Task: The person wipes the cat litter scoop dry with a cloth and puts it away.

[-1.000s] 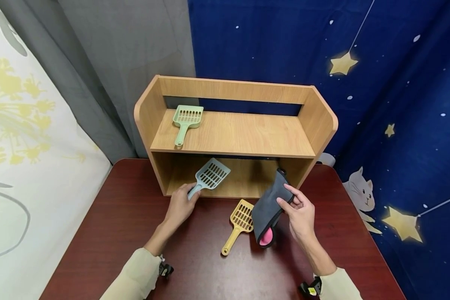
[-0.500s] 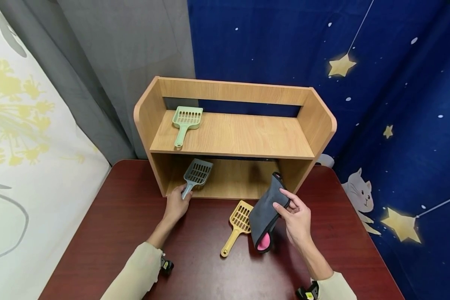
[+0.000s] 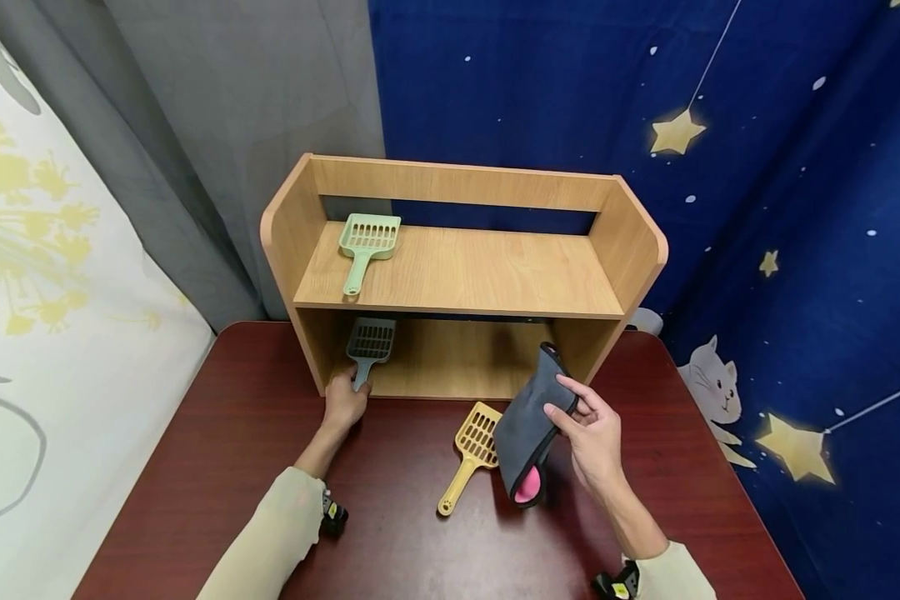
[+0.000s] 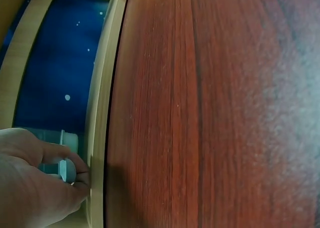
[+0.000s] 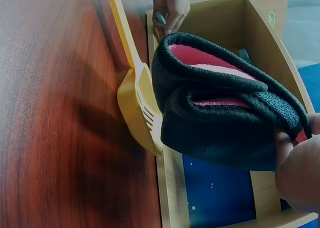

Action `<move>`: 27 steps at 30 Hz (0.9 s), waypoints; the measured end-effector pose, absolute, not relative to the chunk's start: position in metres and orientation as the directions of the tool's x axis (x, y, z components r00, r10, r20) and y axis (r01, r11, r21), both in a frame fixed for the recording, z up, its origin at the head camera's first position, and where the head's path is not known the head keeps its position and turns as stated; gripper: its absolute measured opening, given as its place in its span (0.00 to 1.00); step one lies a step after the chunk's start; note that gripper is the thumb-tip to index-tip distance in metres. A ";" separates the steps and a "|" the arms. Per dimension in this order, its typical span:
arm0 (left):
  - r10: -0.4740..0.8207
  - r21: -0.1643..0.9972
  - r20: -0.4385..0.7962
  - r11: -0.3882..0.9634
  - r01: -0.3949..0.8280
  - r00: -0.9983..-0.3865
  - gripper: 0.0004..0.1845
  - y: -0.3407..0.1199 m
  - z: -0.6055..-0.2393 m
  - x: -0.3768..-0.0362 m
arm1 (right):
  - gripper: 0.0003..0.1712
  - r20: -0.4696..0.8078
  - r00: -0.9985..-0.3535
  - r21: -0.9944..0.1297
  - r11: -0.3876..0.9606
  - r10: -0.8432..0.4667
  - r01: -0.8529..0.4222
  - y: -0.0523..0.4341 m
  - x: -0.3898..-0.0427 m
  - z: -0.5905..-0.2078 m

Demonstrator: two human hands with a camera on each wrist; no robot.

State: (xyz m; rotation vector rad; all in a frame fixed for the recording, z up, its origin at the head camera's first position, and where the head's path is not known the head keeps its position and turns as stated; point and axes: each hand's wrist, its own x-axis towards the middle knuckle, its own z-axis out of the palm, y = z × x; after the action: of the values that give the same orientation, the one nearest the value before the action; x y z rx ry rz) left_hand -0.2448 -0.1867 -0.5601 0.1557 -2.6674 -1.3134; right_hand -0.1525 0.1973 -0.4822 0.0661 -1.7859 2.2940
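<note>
My left hand (image 3: 342, 406) grips the handle of a pale blue slotted scoop (image 3: 368, 345) whose head lies in the lower compartment of the wooden shelf (image 3: 461, 267), at its left end. The left wrist view shows my fingers (image 4: 47, 160) curled round the scoop handle (image 4: 65, 169) at the shelf's front edge. My right hand (image 3: 594, 431) holds a folded dark grey cloth with pink lining (image 3: 528, 424) above the table. The cloth (image 5: 225, 112) hangs just above a yellow scoop (image 5: 137, 95). That yellow scoop (image 3: 468, 452) lies on the table.
A green scoop (image 3: 364, 246) lies on the upper shelf at the left. The shelf stands at the back of a dark red table (image 3: 217, 450). A grey curtain (image 3: 195, 125) and a blue starry backdrop (image 3: 757, 167) hang behind.
My left hand has pushed the blue scoop left and deeper into the lower compartment, where it now lies in shadow. The right hand with the cloth has barely moved.
</note>
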 end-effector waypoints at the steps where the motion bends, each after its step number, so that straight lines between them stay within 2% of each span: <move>1: -0.166 0.791 0.093 0.611 -0.028 -0.982 0.27 -0.187 -0.561 -0.246 | 0.32 0.180 -0.972 -0.949 -0.231 0.153 -0.212 0.197 -0.153 -0.482; 18: -0.160 0.767 0.053 0.638 -0.062 -0.986 0.28 -0.191 -0.559 -0.255 | 0.32 0.167 -0.975 -0.955 -0.220 0.144 -0.197 0.198 -0.154 -0.481; 27: -0.172 0.727 0.220 0.686 0.044 -0.960 0.31 -0.192 -0.580 -0.258 | 0.32 0.154 -0.977 -0.963 -0.201 0.146 -0.182 0.202 -0.155 -0.478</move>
State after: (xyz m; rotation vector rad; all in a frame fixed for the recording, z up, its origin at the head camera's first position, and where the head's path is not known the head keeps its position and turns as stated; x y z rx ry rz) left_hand -0.2579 -0.1917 -0.5798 0.1021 -2.6281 -1.1434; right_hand -0.1555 0.2023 -0.4778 0.0429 -1.8363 2.2827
